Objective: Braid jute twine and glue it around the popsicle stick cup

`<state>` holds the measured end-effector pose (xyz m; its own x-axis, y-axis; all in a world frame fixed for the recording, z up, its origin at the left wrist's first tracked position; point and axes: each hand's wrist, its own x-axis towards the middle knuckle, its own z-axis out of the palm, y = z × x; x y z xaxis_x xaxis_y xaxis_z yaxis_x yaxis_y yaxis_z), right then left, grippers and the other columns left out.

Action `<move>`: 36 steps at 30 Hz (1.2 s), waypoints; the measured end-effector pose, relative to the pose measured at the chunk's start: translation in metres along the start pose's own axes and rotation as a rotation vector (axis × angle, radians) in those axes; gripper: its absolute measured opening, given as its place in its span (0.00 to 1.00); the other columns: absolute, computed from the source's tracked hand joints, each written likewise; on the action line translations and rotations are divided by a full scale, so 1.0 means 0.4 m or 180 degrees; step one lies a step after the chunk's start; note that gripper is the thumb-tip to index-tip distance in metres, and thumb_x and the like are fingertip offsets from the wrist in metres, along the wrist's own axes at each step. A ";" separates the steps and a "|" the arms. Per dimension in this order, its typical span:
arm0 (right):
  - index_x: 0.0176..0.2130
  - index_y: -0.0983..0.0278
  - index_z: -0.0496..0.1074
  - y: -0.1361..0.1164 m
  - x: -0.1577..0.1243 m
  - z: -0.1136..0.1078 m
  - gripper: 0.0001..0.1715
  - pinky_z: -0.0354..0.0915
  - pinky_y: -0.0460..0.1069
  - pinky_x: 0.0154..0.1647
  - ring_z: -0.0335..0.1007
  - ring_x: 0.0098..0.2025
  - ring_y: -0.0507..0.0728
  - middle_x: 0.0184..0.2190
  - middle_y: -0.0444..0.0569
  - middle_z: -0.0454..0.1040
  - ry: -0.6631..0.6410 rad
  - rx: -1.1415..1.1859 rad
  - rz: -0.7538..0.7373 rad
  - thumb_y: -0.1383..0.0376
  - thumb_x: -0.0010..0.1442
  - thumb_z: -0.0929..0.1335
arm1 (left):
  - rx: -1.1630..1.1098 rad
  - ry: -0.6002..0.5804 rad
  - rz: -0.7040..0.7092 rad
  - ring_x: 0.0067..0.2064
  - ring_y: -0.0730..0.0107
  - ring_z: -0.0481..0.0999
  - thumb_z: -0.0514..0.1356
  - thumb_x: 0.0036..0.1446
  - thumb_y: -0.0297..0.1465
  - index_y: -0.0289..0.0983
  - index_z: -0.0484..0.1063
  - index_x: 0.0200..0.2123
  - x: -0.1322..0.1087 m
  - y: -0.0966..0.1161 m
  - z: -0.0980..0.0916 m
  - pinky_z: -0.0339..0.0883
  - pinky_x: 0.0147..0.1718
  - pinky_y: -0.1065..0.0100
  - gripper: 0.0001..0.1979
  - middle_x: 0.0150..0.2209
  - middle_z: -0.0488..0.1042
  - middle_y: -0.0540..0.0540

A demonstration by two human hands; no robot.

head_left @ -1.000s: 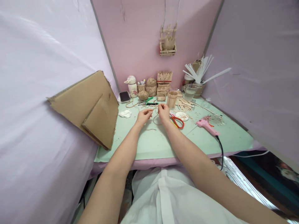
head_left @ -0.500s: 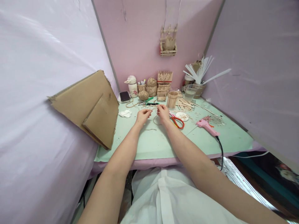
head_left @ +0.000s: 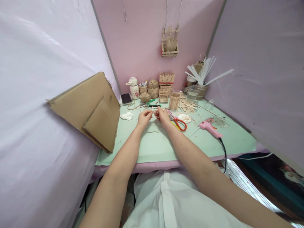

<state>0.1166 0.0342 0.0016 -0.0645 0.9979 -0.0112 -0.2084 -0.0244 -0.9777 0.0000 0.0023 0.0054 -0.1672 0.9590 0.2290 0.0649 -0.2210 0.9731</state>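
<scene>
Pinched closed, our left hand (head_left: 143, 119) and right hand (head_left: 163, 116) hold jute twine (head_left: 154, 112) across the narrow gap between their fingertips (head_left: 151, 113); right of those lie red-handled scissors (head_left: 177, 121), while green tabletop (head_left: 156, 148) runs nearer us to its edge.

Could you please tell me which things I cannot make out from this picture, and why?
In the head view:
Thin cord between the left grip and right grip: too small to tell whether it is knotted.
Red-handled scissors: blade tips hidden behind the right grip.
Strings of the hanging wooden holder: upper ends cut off by the top edge.
Bits near the pink glue gun: too small to identify.
</scene>
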 end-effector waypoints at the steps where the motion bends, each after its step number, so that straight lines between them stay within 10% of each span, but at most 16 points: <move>1: 0.25 0.65 0.69 0.000 -0.001 0.000 0.27 0.52 0.45 0.20 0.59 0.20 0.48 0.21 0.46 0.69 0.0009 -0.0034 0.0008 0.43 0.52 0.65 | -0.0005 -0.0006 0.0011 0.21 0.78 0.62 0.60 0.46 0.34 0.34 0.73 0.31 0.000 0.000 0.000 0.54 0.22 0.73 0.09 0.20 0.66 0.52; 16: 0.25 0.62 0.66 0.001 -0.003 -0.007 0.18 0.55 0.44 0.26 0.59 0.27 0.48 0.23 0.39 0.65 -0.0588 0.0542 -0.0001 0.56 0.40 0.74 | 0.0076 -0.0175 -0.0017 0.22 0.78 0.62 0.60 0.47 0.35 0.34 0.70 0.28 -0.005 0.005 0.005 0.55 0.23 0.73 0.09 0.21 0.67 0.52; 36: 0.26 0.62 0.59 0.027 0.052 -0.035 0.12 0.53 0.41 0.18 0.56 0.20 0.46 0.20 0.37 0.59 0.0800 0.0606 -0.0123 0.58 0.53 0.66 | 0.0209 -0.0836 0.0069 0.24 0.76 0.63 0.60 0.45 0.32 0.34 0.70 0.26 -0.022 0.014 0.021 0.59 0.28 0.71 0.07 0.21 0.68 0.52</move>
<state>0.1266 0.0557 -0.0121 0.1853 0.9814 -0.0494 -0.3866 0.0266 -0.9219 0.0102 -0.0056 0.0087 0.0952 0.9693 0.2269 0.1307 -0.2381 0.9624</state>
